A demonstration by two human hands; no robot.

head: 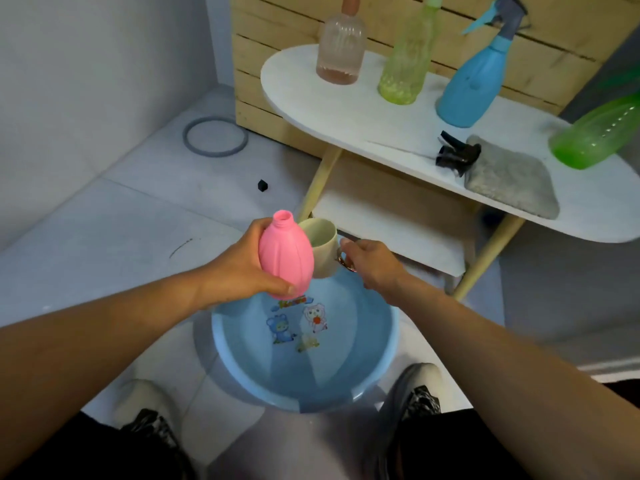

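My left hand (pixel 242 265) grips a pink plastic bottle (pixel 285 258) with no cap, its open neck pointing up and slightly left. Right beside it my right hand (pixel 367 259) holds a cream mug (pixel 323 247) by its handle, the mug tilted with its mouth facing the bottle. Both are held above a light blue basin (pixel 367 344) on the floor, which holds water and has cartoon bears printed on its bottom. The mug's lower left side is hidden behind the bottle.
A white oval table (pixel 346 112) stands behind, carrying a clear bottle (pixel 341 46), a yellow-green bottle (pixel 405 60), a blue spray bottle (pixel 474 81), a green bottle (pixel 595 133), a black spray head (pixel 457 154) and a grey cloth (pixel 512 178). A grey ring (pixel 215 136) lies on the floor.
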